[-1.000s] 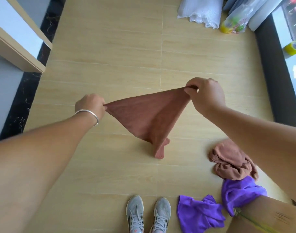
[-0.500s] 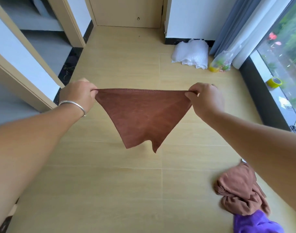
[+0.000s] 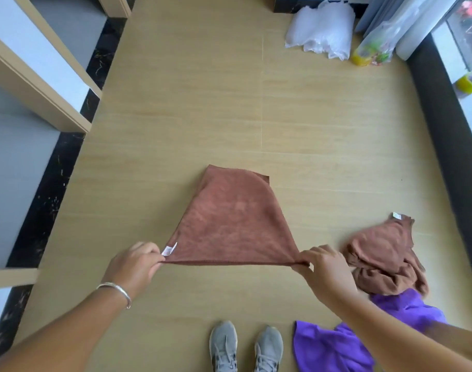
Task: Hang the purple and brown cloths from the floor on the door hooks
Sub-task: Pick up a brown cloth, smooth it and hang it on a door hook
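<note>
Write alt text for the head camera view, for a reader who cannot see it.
Two bare hands, left hand and right hand, pinch two corners of a brown cloth stretched over a wooden floor. To the right, a crumpled brown cloth and purple cloths lie on the floor beside grey sneakers.

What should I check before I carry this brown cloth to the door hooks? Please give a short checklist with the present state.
1. Left hand pinches a corner of the held brown cloth: ok.
2. Right hand pinches the other corner: ok.
3. Near edge stretched straight between the hands: ok.
4. Far end lifted off the floor: cannot tell.
5. Door hooks in sight: not ok, none visible.
6. Other cloths collected: not ok; crumpled brown cloth and purple cloths lie on the floor.
</note>
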Demonstrator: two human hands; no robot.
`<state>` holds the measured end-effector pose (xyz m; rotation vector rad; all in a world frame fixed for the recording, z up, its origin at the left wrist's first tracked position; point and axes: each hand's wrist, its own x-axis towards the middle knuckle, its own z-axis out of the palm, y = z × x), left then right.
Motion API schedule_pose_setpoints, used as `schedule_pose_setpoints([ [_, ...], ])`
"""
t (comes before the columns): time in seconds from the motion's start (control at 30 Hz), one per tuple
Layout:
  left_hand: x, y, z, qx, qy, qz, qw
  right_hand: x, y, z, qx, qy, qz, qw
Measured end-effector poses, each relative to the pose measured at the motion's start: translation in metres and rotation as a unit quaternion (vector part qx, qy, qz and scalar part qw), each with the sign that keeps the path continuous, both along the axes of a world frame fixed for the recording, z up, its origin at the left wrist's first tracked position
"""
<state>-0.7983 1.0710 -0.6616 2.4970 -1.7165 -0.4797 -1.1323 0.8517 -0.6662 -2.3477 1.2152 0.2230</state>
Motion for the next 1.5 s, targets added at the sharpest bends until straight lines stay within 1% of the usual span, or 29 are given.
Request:
schedule_pose_setpoints([
  [0.1, -0.026, 0.033, -0.039, 0.044, 0.026, -0.016, 0.999, -0.026, 0.037, -0.043, 0.043, 0.039, 0.005, 0.998],
  [0.17, -0.040, 0.050, -0.068, 0.077, 0.037, -0.009, 0.996, -0.039, 0.055, -0.070, 0.060, 0.056, 0.004, 0.997],
  [0.33, -0.055, 0.071, -0.148, 0.149, 0.059, 0.066, 0.985, -0.053, 0.074, -0.133, 0.073, 0.082, -0.012, 0.994],
  [0.47, -0.051, 0.050, -0.210, 0.126, 0.085, 0.107, 0.983, -0.045, 0.054, -0.187, 0.073, 0.087, -0.022, 0.993],
  [0.67, -0.010, -0.021, -0.307, 0.070, 0.081, 0.158, 0.982, 0.001, -0.019, -0.275, 0.036, 0.036, -0.052, 0.997],
  [0.9, 0.064, -0.110, -0.421, -0.015, 0.036, 0.188, 0.981, 0.090, -0.121, -0.397, 0.003, -0.043, -0.113, 0.993],
  [1.0, 0.089, -0.140, -0.472, -0.020, 0.025, 0.191, 0.981, 0.121, -0.151, -0.453, -0.010, -0.080, -0.138, 0.987],
  [1.07, 0.093, -0.152, -0.499, -0.018, 0.003, 0.199, 0.980, 0.134, -0.161, -0.485, -0.030, -0.084, -0.157, 0.984],
  [1.1, 0.090, -0.156, -0.510, -0.032, -0.006, 0.203, 0.979, 0.137, -0.163, -0.498, -0.053, -0.082, -0.157, 0.983],
  [1.17, 0.076, -0.157, -0.523, -0.089, -0.015, 0.203, 0.975, 0.140, -0.157, -0.514, -0.113, -0.086, -0.127, 0.982],
  [1.2, 0.065, -0.153, -0.524, -0.122, -0.017, 0.185, 0.975, 0.139, -0.149, -0.516, -0.134, -0.100, -0.093, 0.982],
  [1.23, 0.051, -0.145, -0.523, -0.147, -0.025, 0.146, 0.978, 0.137, -0.136, -0.517, -0.148, -0.120, -0.043, 0.981],
  [1.27, 0.035, -0.136, -0.522, -0.149, -0.039, 0.096, 0.983, 0.132, -0.120, -0.518, -0.155, -0.135, 0.017, 0.978],
  [1.3, 0.017, -0.125, -0.522, -0.128, -0.050, 0.045, 0.989, 0.125, -0.102, -0.520, -0.159, -0.137, 0.077, 0.975],
  [1.37, -0.015, -0.105, -0.525, -0.032, -0.052, -0.016, 0.998, 0.108, -0.065, -0.528, -0.156, -0.096, 0.164, 0.969],
  [1.43, -0.034, -0.088, -0.539, 0.063, -0.051, -0.011, 0.997, 0.091, -0.041, -0.540, -0.142, -0.035, 0.188, 0.971],
  [1.5, -0.032, -0.083, -0.554, 0.089, -0.069, -0.003, 0.994, 0.083, -0.037, -0.553, -0.140, -0.003, 0.192, 0.971],
])
